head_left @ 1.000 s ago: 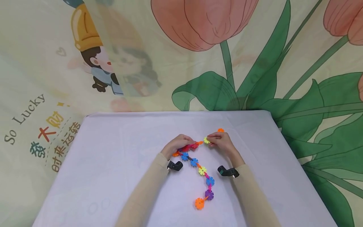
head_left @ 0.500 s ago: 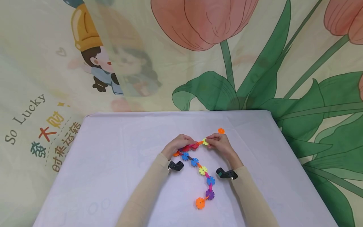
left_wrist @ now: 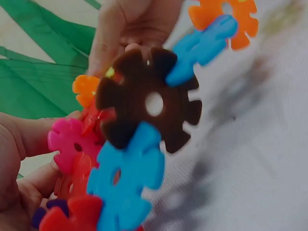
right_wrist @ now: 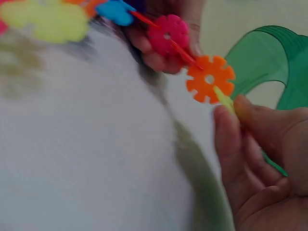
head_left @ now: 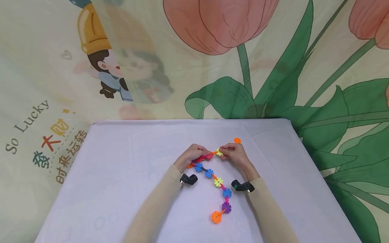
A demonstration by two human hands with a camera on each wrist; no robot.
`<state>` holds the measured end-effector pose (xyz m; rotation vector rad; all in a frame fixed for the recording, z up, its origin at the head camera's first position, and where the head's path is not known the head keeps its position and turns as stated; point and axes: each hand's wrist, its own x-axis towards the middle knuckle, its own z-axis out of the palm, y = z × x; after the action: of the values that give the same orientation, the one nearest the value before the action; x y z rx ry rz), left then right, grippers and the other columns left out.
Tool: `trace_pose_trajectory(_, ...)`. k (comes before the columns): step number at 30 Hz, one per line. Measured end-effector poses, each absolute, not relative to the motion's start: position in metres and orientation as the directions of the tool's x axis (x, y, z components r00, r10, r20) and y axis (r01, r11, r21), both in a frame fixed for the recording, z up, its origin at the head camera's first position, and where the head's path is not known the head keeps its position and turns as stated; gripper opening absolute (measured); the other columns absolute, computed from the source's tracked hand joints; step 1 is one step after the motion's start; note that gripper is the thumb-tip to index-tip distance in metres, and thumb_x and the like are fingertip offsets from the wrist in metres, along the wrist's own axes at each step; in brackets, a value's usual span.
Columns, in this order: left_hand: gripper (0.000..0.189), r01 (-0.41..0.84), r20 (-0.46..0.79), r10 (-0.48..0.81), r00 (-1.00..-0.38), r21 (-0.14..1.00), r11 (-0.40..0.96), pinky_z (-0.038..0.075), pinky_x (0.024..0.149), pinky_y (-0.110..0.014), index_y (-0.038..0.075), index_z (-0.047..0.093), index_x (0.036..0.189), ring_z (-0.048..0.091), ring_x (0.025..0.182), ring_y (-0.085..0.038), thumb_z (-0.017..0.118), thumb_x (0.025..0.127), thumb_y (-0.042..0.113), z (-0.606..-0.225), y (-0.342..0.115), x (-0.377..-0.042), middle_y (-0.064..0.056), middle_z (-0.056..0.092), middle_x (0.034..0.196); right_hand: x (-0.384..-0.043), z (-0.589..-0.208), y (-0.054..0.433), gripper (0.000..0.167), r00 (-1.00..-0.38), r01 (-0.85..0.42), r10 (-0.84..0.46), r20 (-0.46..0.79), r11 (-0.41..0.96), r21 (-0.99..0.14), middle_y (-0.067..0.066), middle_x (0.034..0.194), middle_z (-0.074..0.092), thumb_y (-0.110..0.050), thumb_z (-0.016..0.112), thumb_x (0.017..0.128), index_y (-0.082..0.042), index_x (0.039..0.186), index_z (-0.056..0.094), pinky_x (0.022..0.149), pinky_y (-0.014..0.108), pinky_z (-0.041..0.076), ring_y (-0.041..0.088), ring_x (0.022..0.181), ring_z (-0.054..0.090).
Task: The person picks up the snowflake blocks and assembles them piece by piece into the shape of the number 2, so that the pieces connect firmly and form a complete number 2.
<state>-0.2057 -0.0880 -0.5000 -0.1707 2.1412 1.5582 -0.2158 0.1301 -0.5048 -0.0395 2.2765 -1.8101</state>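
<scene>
A chain of interlocked plastic snowflake discs runs from my left hand down toward the front of the table. That hand grips the chain near a pink disc, by its upper end. At this end an orange disc meets the edge of a yellow disc, which my right hand pinches between thumb and fingers. In the left wrist view a brown disc and a blue disc hang in front of the hands. Some held discs are hidden behind the left fingers.
A loose orange disc lies just beyond my right hand. The chain's tail ends in another orange disc near the front. Behind the white-covered table hangs a printed curtain.
My right hand has moved slightly left, bringing the yellow disc against the orange disc at the chain's end. The chain's tail has shifted a little to the right; the left hand stays nearly still.
</scene>
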Motion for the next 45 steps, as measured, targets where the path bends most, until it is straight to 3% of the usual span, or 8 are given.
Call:
trace_pose_trajectory(3, 0.023, -0.383, -0.463, 0.175, -0.869, 0.853, 0.354, 0.042, 0.079, -0.031, 0.007, 0.077, 0.101, 0.053, 0.097, -0.021, 0.069, 0.091, 0.025, -0.499, -0.087, -0.207, -0.004, 0.066, 0.106, -0.224, -0.503, 0.142, 0.028, -0.997, 0.029, -0.048, -0.056, 0.436, -0.900, 0.013, 0.087, 0.067, -0.015, 0.066, 0.095, 0.007, 0.112, 0.069, 0.061, 0.023, 0.051, 0.015, 0.065, 0.061)
trace_pose_trajectory(6, 0.024, -0.398, -0.480, 0.175, -0.860, 0.844, 0.360, 0.042, 0.078, -0.030, 0.008, 0.077, 0.103, 0.053, 0.097, -0.021, 0.069, 0.091, 0.027, -0.498, -0.087, -0.207, -0.004, 0.066, 0.107, -0.233, -0.503, 0.154, 0.035, -0.995, 0.027, 0.087, 0.040, 0.658, -0.752, 0.019, 0.093, 0.065, -0.018, 0.064, 0.095, 0.006, 0.119, 0.066, 0.062, 0.030, 0.043, 0.024, 0.075, 0.055)
trace_pose_trajectory(10, 0.024, -0.389, -0.476, 0.194, -0.858, 0.847, 0.362, 0.042, 0.075, -0.029, 0.006, 0.076, 0.103, 0.054, 0.095, -0.020, 0.069, 0.091, 0.026, -0.497, -0.089, -0.206, -0.004, 0.067, 0.105, -0.239, -0.505, 0.162, 0.032, -0.993, 0.060, 0.112, 0.032, 0.730, -0.681, 0.025, 0.101, 0.059, -0.013, 0.068, 0.091, 0.008, 0.115, 0.066, 0.072, 0.041, 0.044, 0.035, 0.089, 0.053)
trace_pose_trajectory(15, 0.024, -0.371, -0.458, 0.214, -0.863, 0.862, 0.346, 0.041, 0.070, -0.025, 0.004, 0.076, 0.101, 0.053, 0.087, -0.016, 0.070, 0.090, 0.024, -0.496, -0.092, -0.205, -0.002, 0.068, 0.098, -0.242, -0.502, 0.163, 0.017, -1.000, -0.004, -0.010, -0.002, 0.550, -0.835, 0.018, 0.097, 0.064, -0.006, 0.069, 0.089, 0.006, 0.101, 0.068, 0.074, 0.031, 0.051, 0.027, 0.086, 0.060)
trace_pose_trajectory(19, 0.023, -0.353, -0.442, 0.225, -0.868, 0.870, 0.345, 0.041, 0.068, -0.024, 0.004, 0.076, 0.099, 0.053, 0.084, -0.015, 0.069, 0.090, 0.024, -0.496, -0.093, -0.204, -0.002, 0.069, 0.095, -0.238, -0.506, 0.167, 0.018, -0.961, -0.082, -0.275, -0.017, 0.344, -0.935, 0.016, 0.096, 0.068, -0.002, 0.067, 0.092, 0.008, 0.108, 0.067, 0.072, 0.021, 0.054, 0.020, 0.077, 0.066)
trace_pose_trajectory(22, 0.023, -0.348, -0.439, 0.227, -0.870, 0.870, 0.349, 0.041, 0.069, -0.025, 0.003, 0.076, 0.100, 0.053, 0.086, -0.015, 0.069, 0.091, 0.024, -0.495, -0.093, -0.204, -0.002, 0.069, 0.097, -0.232, -0.507, 0.167, 0.019, -0.931, -0.102, -0.365, -0.002, 0.264, -0.959, 0.021, 0.099, 0.068, 0.001, 0.065, 0.093, 0.011, 0.109, 0.066, 0.076, 0.022, 0.055, 0.022, 0.078, 0.069)
trace_pose_trajectory(36, 0.024, -0.375, -0.461, 0.215, -0.861, 0.861, 0.344, 0.042, 0.071, -0.025, 0.003, 0.075, 0.102, 0.054, 0.087, -0.016, 0.069, 0.091, 0.023, -0.495, -0.092, -0.205, -0.002, 0.069, 0.097, -0.223, -0.511, 0.166, 0.015, -0.931, -0.075, -0.364, 0.006, 0.174, -0.982, 0.014, 0.098, 0.067, 0.007, 0.064, 0.091, 0.013, 0.104, 0.064, 0.078, 0.027, 0.056, 0.017, 0.084, 0.070)
trace_pose_trajectory(45, 0.024, -0.387, -0.471, 0.225, -0.853, 0.860, 0.332, 0.042, 0.069, -0.024, 0.003, 0.075, 0.102, 0.055, 0.084, -0.014, 0.069, 0.090, 0.023, -0.496, -0.093, -0.206, -0.002, 0.070, 0.095, -0.223, -0.513, 0.164, 0.017, -0.933, -0.094, -0.359, 0.023, 0.181, -0.979, 0.023, 0.101, 0.066, 0.003, 0.068, 0.090, 0.012, 0.104, 0.066, 0.079, 0.027, 0.056, 0.021, 0.086, 0.070)
